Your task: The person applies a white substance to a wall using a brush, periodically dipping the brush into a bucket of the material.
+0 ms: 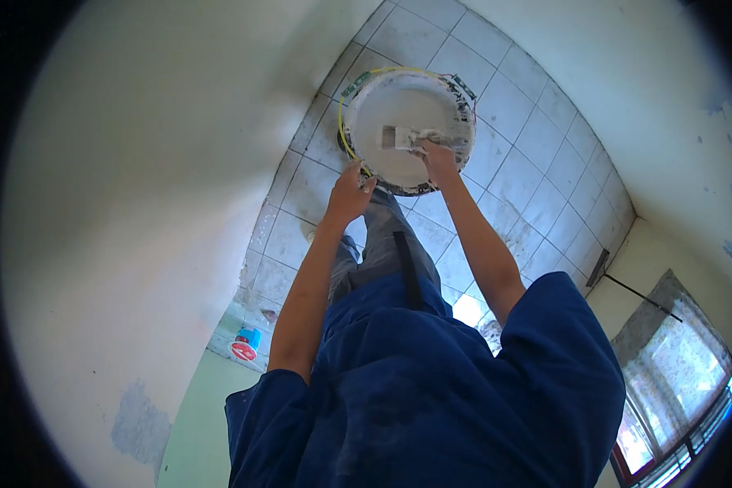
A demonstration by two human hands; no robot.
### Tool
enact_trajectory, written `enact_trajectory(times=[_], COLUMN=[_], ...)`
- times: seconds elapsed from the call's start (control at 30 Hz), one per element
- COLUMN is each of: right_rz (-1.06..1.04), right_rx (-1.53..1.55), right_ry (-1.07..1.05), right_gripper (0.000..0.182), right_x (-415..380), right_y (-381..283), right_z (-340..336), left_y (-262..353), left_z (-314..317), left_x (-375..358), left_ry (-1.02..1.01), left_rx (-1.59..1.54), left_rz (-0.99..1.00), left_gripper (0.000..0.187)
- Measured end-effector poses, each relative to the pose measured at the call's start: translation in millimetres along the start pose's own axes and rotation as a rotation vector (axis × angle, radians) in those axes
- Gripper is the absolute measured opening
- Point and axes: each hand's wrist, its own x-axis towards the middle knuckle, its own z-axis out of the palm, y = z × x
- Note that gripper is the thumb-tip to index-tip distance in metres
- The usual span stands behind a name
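Note:
In the head view, a round bucket (467,122) with a paint-smeared rim holds whitish paint (382,104). My right hand (439,161) is closed around the handle of a wide, paint-coated brush (401,138), whose head lies over the paint and points left. My left hand (350,195) is at the bucket's near left rim, its fingers closed on the edge. A yellow strap (342,130) runs along the rim on the left side.
Tiled floor (512,179) lies around the bucket, with pale walls on both sides. A small blue and red container (245,345) stands by the left wall. A long-handled tool (600,267) leans at the right, near a window (675,374) with a covering.

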Motion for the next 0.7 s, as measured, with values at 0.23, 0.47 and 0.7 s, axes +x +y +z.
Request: enact_trajectory(times=[0.23, 0.47, 0.7], right_rz=[0.367, 0.285, 0.233], right_rx=[0.808, 0.887, 0.744], right_ry=[0.118, 0.150, 0.183], right_gripper=[0.029, 0.025, 0.024], right_x=[-31, -42, -27], right_y=[-70, -81, -83], right_z=[-3, -4, -13], left_y=[15, 25, 47], left_z=[-36, -94, -124], left_x=[-2, -12, -40], left_ry=[0.019, 0.141, 0.179], left_rx=[-0.160, -0.166, -0.214], left_rz=[-0.054, 0.004, 0.008], left_gripper=[0.044, 0.038, 0.036])
